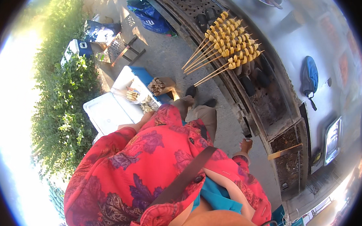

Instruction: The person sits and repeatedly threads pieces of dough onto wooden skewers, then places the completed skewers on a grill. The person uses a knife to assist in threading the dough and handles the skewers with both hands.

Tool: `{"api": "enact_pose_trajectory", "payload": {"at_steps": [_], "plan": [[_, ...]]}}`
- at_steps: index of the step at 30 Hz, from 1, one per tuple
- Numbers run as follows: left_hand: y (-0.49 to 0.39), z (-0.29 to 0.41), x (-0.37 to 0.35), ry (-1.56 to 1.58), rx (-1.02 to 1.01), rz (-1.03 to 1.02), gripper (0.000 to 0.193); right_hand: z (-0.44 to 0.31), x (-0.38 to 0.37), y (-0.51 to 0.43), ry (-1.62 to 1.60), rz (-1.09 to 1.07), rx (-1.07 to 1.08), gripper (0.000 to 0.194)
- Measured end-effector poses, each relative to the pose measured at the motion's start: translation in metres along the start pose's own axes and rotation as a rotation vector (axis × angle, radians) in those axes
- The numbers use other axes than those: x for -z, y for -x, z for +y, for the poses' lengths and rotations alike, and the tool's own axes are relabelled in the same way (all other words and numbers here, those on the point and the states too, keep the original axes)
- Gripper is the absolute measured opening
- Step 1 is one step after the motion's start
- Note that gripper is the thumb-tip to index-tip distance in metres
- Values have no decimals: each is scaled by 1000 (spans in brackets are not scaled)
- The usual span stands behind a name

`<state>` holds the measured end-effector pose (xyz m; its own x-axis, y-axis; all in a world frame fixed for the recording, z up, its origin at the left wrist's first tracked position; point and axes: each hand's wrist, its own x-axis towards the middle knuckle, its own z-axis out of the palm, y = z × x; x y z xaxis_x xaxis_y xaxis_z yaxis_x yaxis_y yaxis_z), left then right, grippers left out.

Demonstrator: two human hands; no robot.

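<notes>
My left hand (146, 117) reaches down at the near rim of a blue-and-white cooler box (142, 70), partly covered by my red floral jacket. Its fingers are hidden. Bagged food and skewered pieces (132, 95) lie inside the cooler, and its white lid (106, 112) hangs open to the left. My right hand (246, 144), fingers curled, is beside the lower edge of a long charcoal grill (268, 116). Whether it grips the small dark metal part there I cannot tell. Several skewers of yellowish spiral-cut pieces (232, 39) lie across the grill, sticks pointing toward me.
Dark charcoal pieces (247, 85) sit in the grill trough. A steel counter (295, 51) beyond it holds a blue-and-grey pouch (310, 74) and a metal tray (332, 140). A bundle of sticks (156, 86) stands beside the cooler. Leafy bushes (69, 105) line the left; a folding stool (118, 49) stands farther off.
</notes>
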<state>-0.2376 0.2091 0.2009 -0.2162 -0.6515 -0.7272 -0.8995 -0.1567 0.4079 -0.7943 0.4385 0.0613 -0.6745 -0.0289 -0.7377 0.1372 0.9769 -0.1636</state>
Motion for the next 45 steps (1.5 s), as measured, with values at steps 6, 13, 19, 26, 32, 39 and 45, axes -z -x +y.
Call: {"api": "enact_pose_trajectory", "payload": {"at_steps": [6,13,19,26,32,39,45], "plan": [[0,-12,-7,109,61,-6,41,3,-1,-27,205,162,247,30],[-10,-9,-1,194,83,-39,39,-11,43,22,97,20,215,30],[-26,36,14,9,-47,15,31,-44,113,111,84,-85,207,36],[-86,39,26,53,-220,-31,28,-78,172,227,273,-84,199,36],[-145,10,47,-70,-462,-57,28,-135,136,314,100,-305,308,38],[-128,49,133,342,-66,-222,35,-240,12,374,181,-300,754,42],[-107,9,143,203,-285,101,24,-303,-81,392,-303,-625,839,33]]}}
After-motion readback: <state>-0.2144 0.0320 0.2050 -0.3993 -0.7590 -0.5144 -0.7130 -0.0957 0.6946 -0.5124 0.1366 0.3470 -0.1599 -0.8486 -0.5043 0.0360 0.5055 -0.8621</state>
